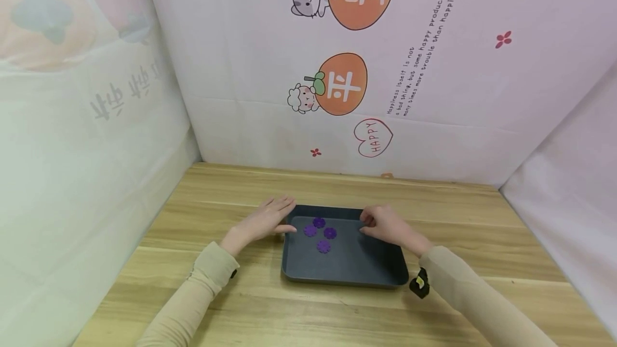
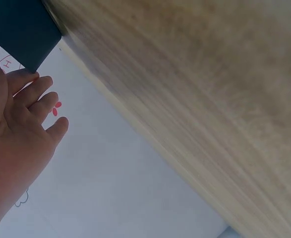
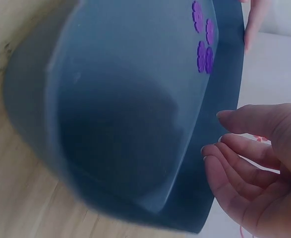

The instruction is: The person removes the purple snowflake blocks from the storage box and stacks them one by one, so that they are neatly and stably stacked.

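Head: tray [image 1: 347, 269] on desk [image 1: 308, 315], with desk margin all round; four purple discs [image 1: 323, 246] inside, left half. Left wrist: left grip [image 2: 21, 124] spread at tray corner. Right wrist: right grip [image 3: 276, 191] relaxed, tips parted, by rear rim [image 3: 222, 84].

White fabric walls [image 1: 241, 68], the back one printed with orange fruits [image 1: 344, 105], enclosed a wood-grain surface [image 1: 255, 312] on three sides.

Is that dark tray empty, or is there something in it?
Not empty: four purple flower-shaped pieces lie in the tray, grouped toward its end near the left hand.
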